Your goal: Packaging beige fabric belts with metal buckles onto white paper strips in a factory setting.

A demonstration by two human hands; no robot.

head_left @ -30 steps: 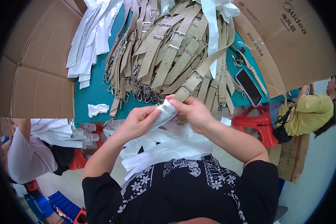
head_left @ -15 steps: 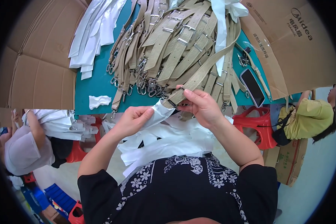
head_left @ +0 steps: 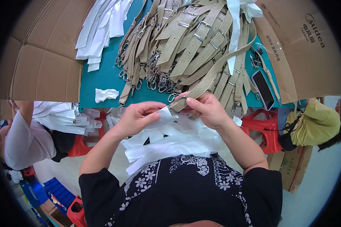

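My right hand (head_left: 208,110) pinches a beige strap (head_left: 212,73) close to its end, where a metal buckle and snap hook hang. Left of it, my left hand (head_left: 143,116) grips a white paper strip (head_left: 166,116) between thumb and fingers, its edge right at the strap's end. Whether the strip is around the strap or just against it I cannot tell. The strap runs up and right from my fingers into a large pile of beige straps (head_left: 189,41) with silver buckles and clips. More white strips (head_left: 174,145) lie across my lap.
Cardboard flaps (head_left: 49,49) flank the teal table (head_left: 102,85) on both sides. White strips (head_left: 102,30) lie at the far left, near a crumpled white piece (head_left: 106,95). A phone (head_left: 262,90) rests at the right. People sit on red stools (head_left: 263,125) at either side.
The white strip has slid back off the strap's buckle toward its tip. My left hand's fingers have shifted on the strip, and the whole view has moved slightly.
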